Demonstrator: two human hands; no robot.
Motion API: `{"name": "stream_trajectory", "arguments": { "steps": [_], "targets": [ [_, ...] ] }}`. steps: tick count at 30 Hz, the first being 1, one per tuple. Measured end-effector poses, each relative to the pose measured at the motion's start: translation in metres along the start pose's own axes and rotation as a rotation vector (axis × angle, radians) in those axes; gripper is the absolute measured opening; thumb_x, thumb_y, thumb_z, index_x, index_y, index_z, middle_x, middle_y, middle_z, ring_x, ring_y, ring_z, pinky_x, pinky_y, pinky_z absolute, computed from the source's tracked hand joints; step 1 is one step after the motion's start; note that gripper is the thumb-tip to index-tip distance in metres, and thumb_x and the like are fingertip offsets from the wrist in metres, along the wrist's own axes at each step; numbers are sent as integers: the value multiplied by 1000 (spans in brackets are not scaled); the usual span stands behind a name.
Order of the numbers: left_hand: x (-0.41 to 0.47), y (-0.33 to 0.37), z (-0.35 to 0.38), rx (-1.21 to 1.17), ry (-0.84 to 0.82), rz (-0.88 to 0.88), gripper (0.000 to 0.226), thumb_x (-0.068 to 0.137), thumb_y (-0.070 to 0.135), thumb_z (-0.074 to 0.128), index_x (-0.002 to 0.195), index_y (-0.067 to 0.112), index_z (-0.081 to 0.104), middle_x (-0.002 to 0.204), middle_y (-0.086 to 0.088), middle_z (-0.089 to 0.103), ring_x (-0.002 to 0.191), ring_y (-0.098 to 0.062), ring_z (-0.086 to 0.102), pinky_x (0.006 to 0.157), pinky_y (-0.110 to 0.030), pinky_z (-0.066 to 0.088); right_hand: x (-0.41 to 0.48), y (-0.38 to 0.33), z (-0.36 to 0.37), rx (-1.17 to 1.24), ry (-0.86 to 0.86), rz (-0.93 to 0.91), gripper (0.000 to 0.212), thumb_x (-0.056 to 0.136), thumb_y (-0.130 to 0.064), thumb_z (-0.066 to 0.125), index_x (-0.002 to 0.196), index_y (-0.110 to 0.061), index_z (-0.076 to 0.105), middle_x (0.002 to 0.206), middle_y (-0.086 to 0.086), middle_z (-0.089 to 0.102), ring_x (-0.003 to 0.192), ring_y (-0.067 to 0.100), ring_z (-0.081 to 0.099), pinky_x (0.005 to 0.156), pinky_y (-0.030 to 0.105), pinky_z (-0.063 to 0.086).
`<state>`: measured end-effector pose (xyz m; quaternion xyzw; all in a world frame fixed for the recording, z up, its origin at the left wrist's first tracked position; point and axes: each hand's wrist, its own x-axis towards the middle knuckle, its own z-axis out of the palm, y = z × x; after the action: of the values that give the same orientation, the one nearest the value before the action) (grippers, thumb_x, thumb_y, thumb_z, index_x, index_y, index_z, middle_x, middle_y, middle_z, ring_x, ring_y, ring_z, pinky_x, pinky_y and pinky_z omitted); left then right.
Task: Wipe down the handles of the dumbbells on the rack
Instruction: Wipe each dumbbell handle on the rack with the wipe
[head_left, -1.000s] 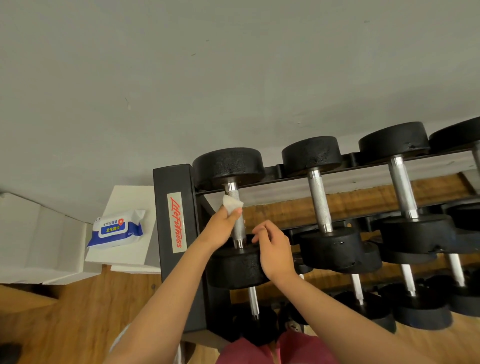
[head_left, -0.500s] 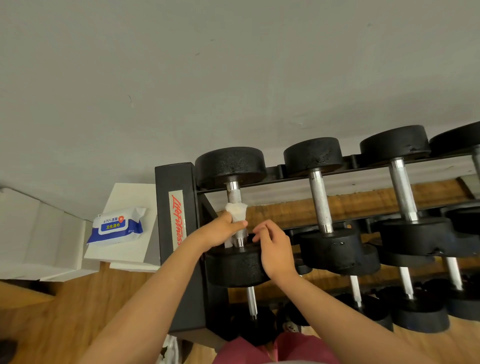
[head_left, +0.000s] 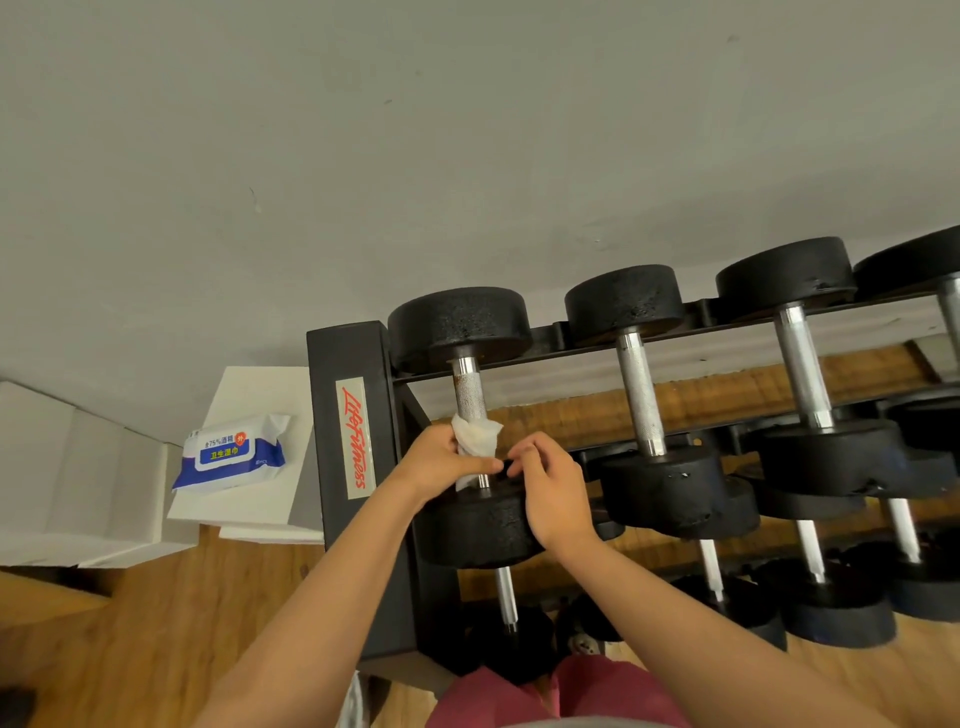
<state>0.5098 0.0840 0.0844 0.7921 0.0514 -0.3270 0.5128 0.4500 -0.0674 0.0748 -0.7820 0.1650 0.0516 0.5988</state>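
My left hand (head_left: 441, 462) wraps its fingers round the wipe (head_left: 475, 439) on the handle (head_left: 470, 389), low against the near weight (head_left: 478, 530). My right hand (head_left: 553, 491) curls beside them, grip unclear. Best squeeze, twist, then slide up its speckled length beyond my fingers.

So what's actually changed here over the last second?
The left hand, gripping the white wipe, slid it down the leftmost dumbbell's handle, from just under the far weight toward the near weight; more bare handle shows above it. Nothing was picked up or let go. The right hand stayed resting on the near weight, and the wipes pack and other dumbbells did not move.
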Motion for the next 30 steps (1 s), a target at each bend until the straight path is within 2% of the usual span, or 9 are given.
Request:
{"name": "stream_trajectory", "arguments": {
  "steps": [2,4,11,13,15,18,22,26,30],
  "targets": [
    [-1,-1,0,110,8,-29,53,70,20,86,118,14,64,112,-1,68,107,-15,63,99,-35,49,0,0,0,3,4,-8,23,99,-14,45,84,-14,62,77,-1,63,71,-3,56,65,6,40],
    [-3,0,0,237,29,-43,57,68,23,87,120,13,64,114,-2,67,108,-17,61,100,-36,48,0,0,0,0,7,-10,23,98,-14,45,82,-15,61,76,-2,62,71,-4,55,64,5,39],
    [-19,13,17,550,305,4,49,77,29,80,118,6,66,109,-10,69,97,-20,64,75,-22,42,-1,0,0,-2,21,-3,23,98,-14,45,80,-11,60,77,-1,61,74,0,56,64,9,40],
    [-25,14,16,538,356,72,36,83,21,76,113,4,69,104,-12,70,88,-17,63,69,-17,40,-2,-2,0,4,23,-15,23,98,-14,45,81,-11,60,79,0,61,75,3,56,66,11,41],
    [-33,15,16,473,384,168,24,82,16,76,102,3,73,93,-7,69,79,-13,59,61,-12,39,-3,-1,1,-12,26,-36,19,99,-17,46,87,-14,60,83,0,62,78,8,58,72,22,46],
    [-47,22,21,404,350,297,13,81,17,75,93,10,75,81,5,64,75,-7,58,59,-6,39,-8,-8,-2,-42,30,-128,17,102,-26,44,107,-19,59,95,-4,63,88,10,61,81,32,52],
    [-61,32,28,308,252,411,9,88,20,70,82,14,73,73,6,66,70,-2,61,66,-7,41,-28,-23,-14,49,-62,-259,22,100,-29,49,120,-26,58,110,-10,63,102,4,59,87,20,50],
    [-69,45,46,209,113,483,15,88,13,68,99,22,74,87,8,72,83,2,64,75,-7,47,-42,-22,-40,119,0,-242,22,92,-16,64,113,-19,65,105,-5,67,99,9,64,84,26,55],
    [-67,53,79,259,25,487,31,89,21,69,119,30,63,108,20,63,101,8,58,90,-10,46,-51,-4,-86,40,265,-190,16,89,-9,66,101,-20,66,95,-8,69,90,3,64,77,16,51]
  ]
}}
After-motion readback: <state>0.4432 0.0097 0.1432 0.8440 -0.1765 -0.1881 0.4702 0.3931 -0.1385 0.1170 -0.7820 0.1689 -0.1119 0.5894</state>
